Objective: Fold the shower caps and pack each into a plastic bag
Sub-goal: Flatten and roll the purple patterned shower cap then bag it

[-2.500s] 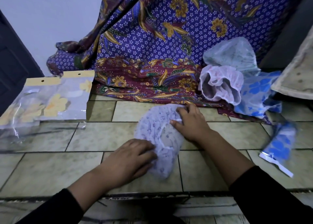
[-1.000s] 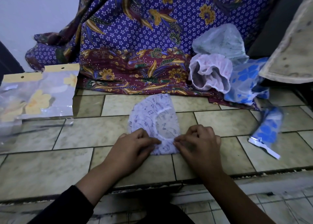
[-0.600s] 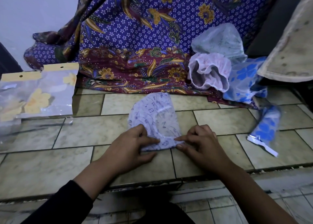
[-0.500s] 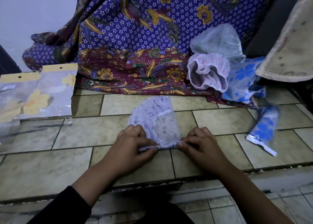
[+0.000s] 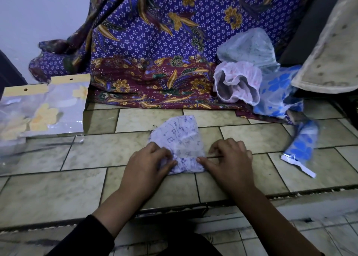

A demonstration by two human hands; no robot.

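A white shower cap with a purple print point(image 5: 179, 137) lies folded on the tiled ledge point(image 5: 108, 151) in front of me. My left hand point(image 5: 148, 165) pinches its near left corner, fingers curled over the gathered hem. My right hand point(image 5: 229, 159) rests on the tile at its near right corner, thumb tip touching the hem, the other fingers curled. Loose caps are heaped at the back right: a pink-white one point(image 5: 237, 84), a pale one point(image 5: 247, 48) and a blue-flowered one point(image 5: 279, 93). Plastic bags with yellow header cards point(image 5: 45, 108) lie at the left.
A packed blue-flowered cap in a bag point(image 5: 302, 145) lies on the tiles at the right. Purple and maroon patterned cloth point(image 5: 155, 58) hangs behind the ledge. A beige mat edge point(image 5: 333, 48) leans at the far right. The ledge's front edge drops just below my wrists.
The cap's near part was folded up, so the cap is now shorter. Both hands came to its near corners, and the right hand has since slid a little to the right.
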